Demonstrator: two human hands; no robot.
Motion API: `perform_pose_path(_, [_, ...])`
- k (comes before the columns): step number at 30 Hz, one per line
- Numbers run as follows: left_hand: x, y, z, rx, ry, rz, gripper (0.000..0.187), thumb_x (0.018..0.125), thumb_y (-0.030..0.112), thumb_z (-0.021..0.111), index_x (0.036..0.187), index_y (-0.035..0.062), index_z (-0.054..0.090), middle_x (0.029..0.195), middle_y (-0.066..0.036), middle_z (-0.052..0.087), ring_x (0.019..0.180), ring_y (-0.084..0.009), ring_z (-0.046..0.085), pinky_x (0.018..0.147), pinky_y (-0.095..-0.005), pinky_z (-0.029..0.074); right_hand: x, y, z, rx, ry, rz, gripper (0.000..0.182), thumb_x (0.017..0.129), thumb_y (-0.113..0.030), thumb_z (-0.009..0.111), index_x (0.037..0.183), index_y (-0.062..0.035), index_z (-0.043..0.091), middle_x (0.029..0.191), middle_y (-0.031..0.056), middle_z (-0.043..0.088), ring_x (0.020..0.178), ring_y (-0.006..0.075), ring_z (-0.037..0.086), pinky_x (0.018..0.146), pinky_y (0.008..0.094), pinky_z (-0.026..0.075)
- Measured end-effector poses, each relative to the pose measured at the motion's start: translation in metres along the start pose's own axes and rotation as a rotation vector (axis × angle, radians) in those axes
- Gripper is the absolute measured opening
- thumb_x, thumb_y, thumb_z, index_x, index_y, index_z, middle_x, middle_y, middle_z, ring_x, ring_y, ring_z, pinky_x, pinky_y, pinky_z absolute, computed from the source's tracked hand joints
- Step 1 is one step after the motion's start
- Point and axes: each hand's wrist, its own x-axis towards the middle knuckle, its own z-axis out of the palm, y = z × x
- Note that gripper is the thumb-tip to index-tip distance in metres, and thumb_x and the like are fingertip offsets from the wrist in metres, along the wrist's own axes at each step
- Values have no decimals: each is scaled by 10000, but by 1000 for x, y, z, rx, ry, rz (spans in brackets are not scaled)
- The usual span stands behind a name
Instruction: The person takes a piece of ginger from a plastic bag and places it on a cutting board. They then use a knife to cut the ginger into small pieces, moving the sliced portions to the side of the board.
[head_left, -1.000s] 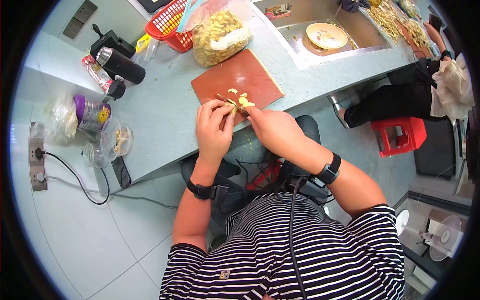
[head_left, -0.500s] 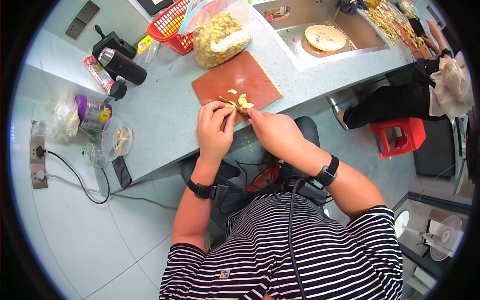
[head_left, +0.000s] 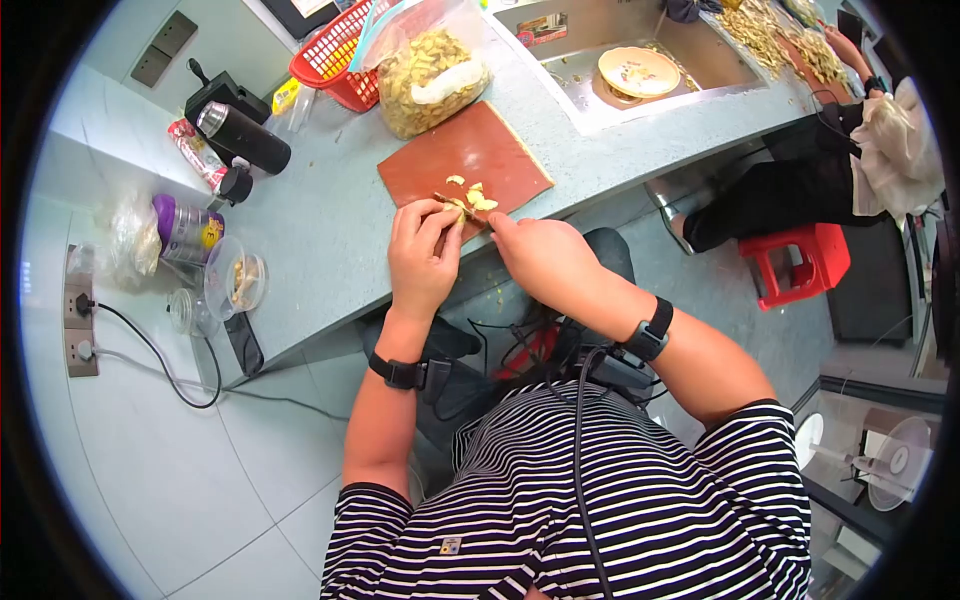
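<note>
My left hand (head_left: pixel 425 258) is at the near edge of a reddish-brown cutting board (head_left: pixel 465 150), its fingertips pinched on a small pale yellow food piece (head_left: pixel 454 206). My right hand (head_left: pixel 548 262) is closed around a small knife (head_left: pixel 473 217); the handle is hidden in the fist. The blade points left, against the piece at my left fingertips. Several pale yellow cut pieces (head_left: pixel 481 200) lie on the board just beyond the blade. Their exact kind cannot be made out.
A zip bag of yellowish-brown pieces (head_left: pixel 430 75) stands behind the board, beside a red basket (head_left: pixel 335 55). A sink (head_left: pixel 570 85) holds a pale bowl (head_left: pixel 640 72). A black flask (head_left: pixel 245 138) and plastic tub (head_left: pixel 237 280) are left. Another person (head_left: pixel 800 190) is at right.
The view has shifted slightly, so the counter appears a little further left. Both hands keep nearly the same grip and place at the board's near edge.
</note>
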Motion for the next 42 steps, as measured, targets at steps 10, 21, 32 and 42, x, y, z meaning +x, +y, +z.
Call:
perform_pose_path(10, [-8, -1, 0, -20, -1, -27, 201, 950, -39, 856, 1136, 10, 796, 1231, -112, 714, 1093, -275, 732, 876, -367, 625, -15, -2, -3, 2, 30, -3, 205, 1146, -221, 611, 1183, -22, 644, 788, 172, 751, 740, 417, 766, 665, 556, 599])
perform_pose_path(21, [-10, -2, -2, -183, 47, -182, 174, 968, -32, 847, 1127, 11, 791, 1249, -103, 687, 1071, -229, 735, 831, -329, 615, -25, 1, -3, 84, -34, 77, 287, 1157, -250, 616, 1330, -26, 663, 886, 232, 777, 852, 476, 764, 754, 614, 591])
perform_pose_path(32, [-10, -15, -3, -124, -2, -105, 159, 1020, -22, 805, 1178, -9, 794, 1280, -116, 713, 1079, -233, 766, 908, -348, 657, -9, 9, 3, 313, -14, 172, 293, 1159, -262, 604, 1261, -5, 702, 947, 277, 787, 923, 515, 759, 821, 620, 590])
perform_pose_path(42, [-8, 3, 1, -166, 34, -269, 145, 1029, -5, 812, 1173, -1, 794, 1218, -91, 707, 952, -173, 740, 819, -303, 620, -12, 18, -1, 628, 29, 330, 426, 1171, -305, 639, 1477, -17, 708, 966, 233, 796, 923, 419, 783, 854, 495, 591])
